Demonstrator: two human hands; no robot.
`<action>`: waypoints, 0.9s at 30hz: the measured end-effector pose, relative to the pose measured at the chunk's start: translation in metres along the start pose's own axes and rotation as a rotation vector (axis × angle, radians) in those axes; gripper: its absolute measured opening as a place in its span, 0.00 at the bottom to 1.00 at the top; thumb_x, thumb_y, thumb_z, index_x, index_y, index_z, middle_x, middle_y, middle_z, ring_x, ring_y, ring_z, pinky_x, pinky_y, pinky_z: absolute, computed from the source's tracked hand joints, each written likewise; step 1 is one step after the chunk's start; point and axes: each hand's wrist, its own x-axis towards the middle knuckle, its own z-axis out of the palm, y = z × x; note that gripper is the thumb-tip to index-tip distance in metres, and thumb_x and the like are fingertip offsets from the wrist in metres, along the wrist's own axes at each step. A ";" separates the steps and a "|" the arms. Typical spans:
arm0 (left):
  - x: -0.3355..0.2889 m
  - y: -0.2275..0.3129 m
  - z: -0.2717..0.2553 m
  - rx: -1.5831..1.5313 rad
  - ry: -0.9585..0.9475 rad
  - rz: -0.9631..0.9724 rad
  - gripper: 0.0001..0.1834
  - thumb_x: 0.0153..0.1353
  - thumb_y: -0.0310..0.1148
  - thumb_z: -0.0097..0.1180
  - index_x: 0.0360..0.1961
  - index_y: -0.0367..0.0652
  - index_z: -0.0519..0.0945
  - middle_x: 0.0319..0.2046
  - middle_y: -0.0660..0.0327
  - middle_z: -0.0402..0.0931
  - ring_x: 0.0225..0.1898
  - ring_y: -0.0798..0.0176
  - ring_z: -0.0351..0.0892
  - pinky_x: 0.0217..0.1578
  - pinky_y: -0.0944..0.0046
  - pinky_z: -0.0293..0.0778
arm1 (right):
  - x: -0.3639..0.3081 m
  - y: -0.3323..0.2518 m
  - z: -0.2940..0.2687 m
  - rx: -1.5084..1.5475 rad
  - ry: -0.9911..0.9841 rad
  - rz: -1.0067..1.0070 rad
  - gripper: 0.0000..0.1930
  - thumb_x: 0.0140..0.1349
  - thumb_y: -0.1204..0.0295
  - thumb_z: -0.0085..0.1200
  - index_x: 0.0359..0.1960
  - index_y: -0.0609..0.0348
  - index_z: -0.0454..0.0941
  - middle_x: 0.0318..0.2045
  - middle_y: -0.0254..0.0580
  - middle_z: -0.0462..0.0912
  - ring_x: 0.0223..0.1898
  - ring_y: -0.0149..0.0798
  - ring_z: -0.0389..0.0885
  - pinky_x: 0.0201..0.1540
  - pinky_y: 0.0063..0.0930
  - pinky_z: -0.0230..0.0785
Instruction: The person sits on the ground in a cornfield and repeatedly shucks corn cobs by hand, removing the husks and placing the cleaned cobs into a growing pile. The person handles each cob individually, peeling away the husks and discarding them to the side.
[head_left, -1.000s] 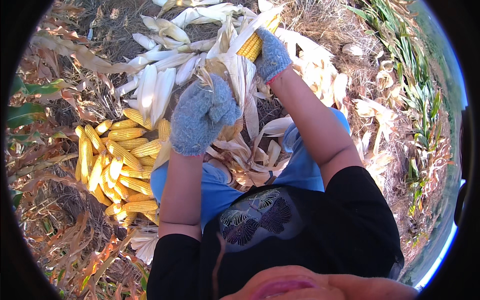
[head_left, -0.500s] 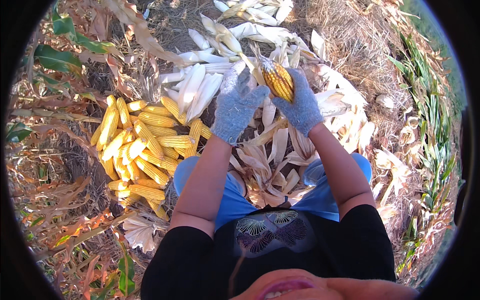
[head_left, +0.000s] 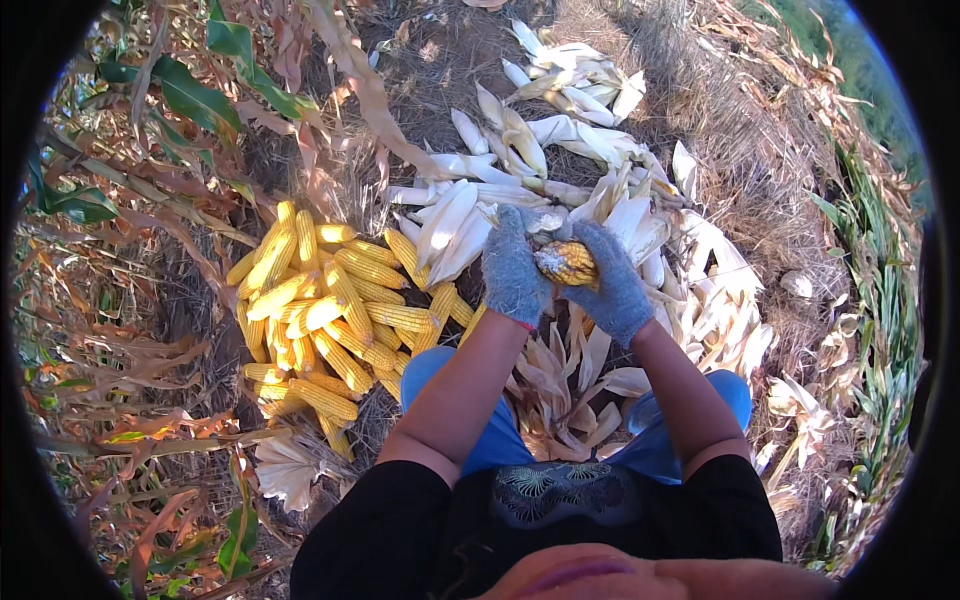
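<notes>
My right hand [head_left: 610, 285], in a grey knit glove, is wrapped around a corn cob [head_left: 567, 264]. This cob has dark streaks and a whitish patch at its left end. My left hand [head_left: 515, 272], gloved the same way, is closed against the cob's left and far side; its fingertips are partly hidden. A pale scrap, perhaps husk, shows between the two hands at the far side. To the left lies a heap of bare yellow corn cobs [head_left: 345, 310]. Ears still in pale husks [head_left: 455, 225] lie just beyond my hands.
Loose dry husks [head_left: 560, 385] cover the ground between my knees, with more husks [head_left: 715, 290] at the right. Standing dry corn stalks [head_left: 120, 230] line the left side. Green leaves [head_left: 870, 260] edge the right. More husked ears [head_left: 580, 80] lie farther off.
My hands have come together and lower, toward me, with the cob. It has turned from upright to nearly sideways, and my left hand, open before, now closes on it. The view has shifted.
</notes>
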 end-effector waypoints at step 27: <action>-0.012 0.001 0.006 -0.094 -0.369 -0.347 0.16 0.73 0.45 0.41 0.29 0.49 0.69 0.15 0.70 0.58 0.13 0.73 0.54 0.22 0.68 0.61 | 0.012 0.066 -0.027 1.552 0.713 0.662 0.19 0.66 0.67 0.57 0.54 0.58 0.68 0.45 0.44 0.77 0.46 0.42 0.80 0.51 0.41 0.78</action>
